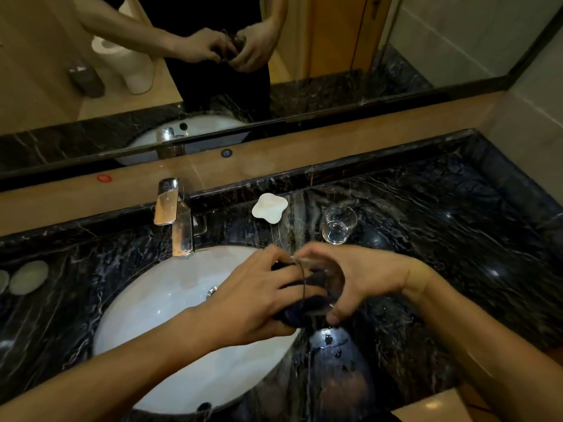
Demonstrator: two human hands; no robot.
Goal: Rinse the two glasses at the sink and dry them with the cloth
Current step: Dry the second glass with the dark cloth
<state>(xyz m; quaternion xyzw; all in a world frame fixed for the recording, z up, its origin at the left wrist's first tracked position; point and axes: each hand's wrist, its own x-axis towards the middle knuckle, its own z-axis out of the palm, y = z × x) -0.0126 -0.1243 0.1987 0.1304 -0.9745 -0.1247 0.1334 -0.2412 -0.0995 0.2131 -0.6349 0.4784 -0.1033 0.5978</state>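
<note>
Head view, single frame. The person is standing at a dark marble counter (441,239) with a white oval sink (158,315) set into it.

The right hand (362,275) is holding a clear glass (323,284) on its side over the right edge of the sink, its grip curled round the glass wall, thumb low near the base end, fingers arching over the top. The open mouth of the glass is facing left.

The left hand (259,296) is pushing a dark cloth (301,312) into the mouth of that glass; its fingers are bent and pinching the cloth, and part of the cloth is showing through the glass wall. The rest of the cloth is bunching below the hand, just beside the rim.

The second glass (338,222) is standing upright on the counter behind the hands, well apart from them, right of a white lobed dish (269,207). Cannot tell whether it is wet or dry.

A chrome faucet (178,217) is standing at the back of the sink; no water is visibly running. Two round pale discs (29,277) are lying at the far left of the counter. A wet patch (332,339) is shining on the counter below the held glass.

The mirror (274,56) above is reflecting both hands together at the person's front.
</note>
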